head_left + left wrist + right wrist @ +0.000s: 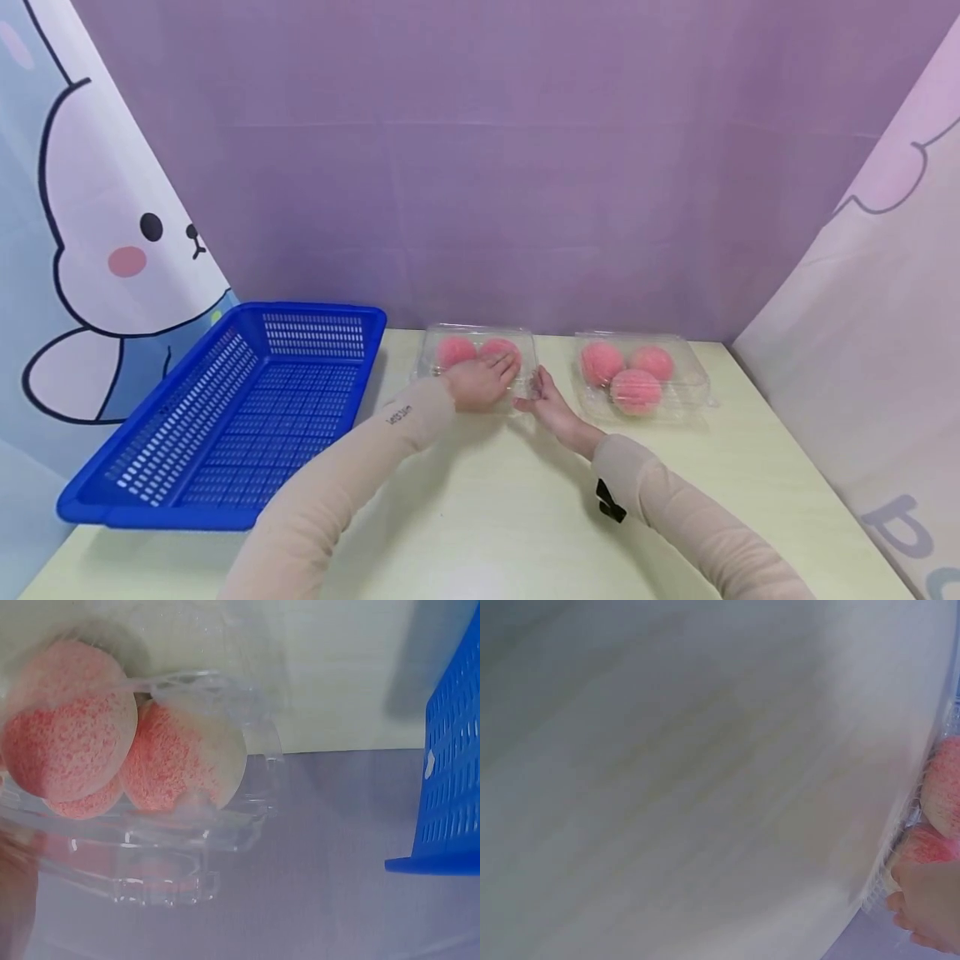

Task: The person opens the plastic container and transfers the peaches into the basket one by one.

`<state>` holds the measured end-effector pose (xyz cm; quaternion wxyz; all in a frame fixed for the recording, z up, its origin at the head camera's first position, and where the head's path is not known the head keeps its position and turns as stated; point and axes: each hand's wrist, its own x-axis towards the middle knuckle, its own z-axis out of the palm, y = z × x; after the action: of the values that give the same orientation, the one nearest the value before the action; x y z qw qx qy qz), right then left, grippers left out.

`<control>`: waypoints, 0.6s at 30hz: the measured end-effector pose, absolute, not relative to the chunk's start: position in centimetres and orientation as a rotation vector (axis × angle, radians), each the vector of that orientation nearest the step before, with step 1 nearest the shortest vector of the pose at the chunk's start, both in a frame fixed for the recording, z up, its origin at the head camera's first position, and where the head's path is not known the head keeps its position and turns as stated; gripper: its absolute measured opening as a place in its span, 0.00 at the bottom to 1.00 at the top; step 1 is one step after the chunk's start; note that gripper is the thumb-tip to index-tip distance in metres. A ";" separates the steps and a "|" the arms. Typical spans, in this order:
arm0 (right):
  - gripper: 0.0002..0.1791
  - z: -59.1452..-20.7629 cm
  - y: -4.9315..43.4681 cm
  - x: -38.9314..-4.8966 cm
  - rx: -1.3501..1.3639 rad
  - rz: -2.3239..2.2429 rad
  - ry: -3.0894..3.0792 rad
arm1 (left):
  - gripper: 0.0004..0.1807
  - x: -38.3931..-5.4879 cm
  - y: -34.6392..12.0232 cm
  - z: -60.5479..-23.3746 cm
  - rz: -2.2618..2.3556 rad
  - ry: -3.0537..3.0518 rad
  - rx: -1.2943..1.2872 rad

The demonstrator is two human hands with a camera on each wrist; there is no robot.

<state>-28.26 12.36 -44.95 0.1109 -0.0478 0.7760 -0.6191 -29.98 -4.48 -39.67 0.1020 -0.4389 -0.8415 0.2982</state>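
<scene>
A clear plastic clamshell box [432, 350] stands near the back of the table, with pink-and-cream peaches [67, 724] inside. My left hand [483, 382] lies over the front of this box in the head view, its fingers stretched out across the peach on the right. Only a blurred bit of that hand [15, 892] shows at the edge of the left wrist view. At the box's right side is my right hand [557, 414], thumb and fingers spread apart, fingertips touching the corner. The left hand partly hides the box's contents in the head view.
To the right stands a second clear clamshell box [686, 392] holding three pink peaches [636, 392]. A large blue plastic basket [258, 396] takes up the left of the table [480, 517]. A purple cloth [480, 167] hangs behind, with printed cloths at both sides.
</scene>
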 end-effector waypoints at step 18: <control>0.51 -41.8 11.9 -26.5 -0.132 -1.812 2.227 | 0.30 -30.5 -4.3 -38.4 0.950 -2.456 -1.369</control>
<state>-26.48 11.89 -41.84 0.1331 -0.0456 0.7679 -0.6249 -30.49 -4.28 -38.42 0.0869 -0.4595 -0.8243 0.3190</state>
